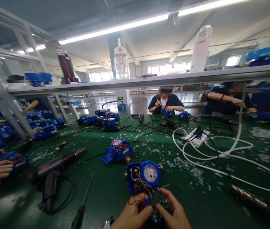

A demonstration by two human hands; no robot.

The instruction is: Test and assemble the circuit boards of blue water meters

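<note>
Blue water meter [142,170], housing open, on the desk [108,186], lower centre of view. Left hand [133,212] and right hand [173,210] together grasp what looks like a dark circuit board [155,202]. Advisable: grip by edges, leave coloured wires [143,182] slack, unpinched. Dial [150,173] markings too small to read; no brand legible.

left hand [133,213]: bare | at its wrist I see a dark, shiny-edged watch [110,220] | right hand [173,210]: bare too
</note>
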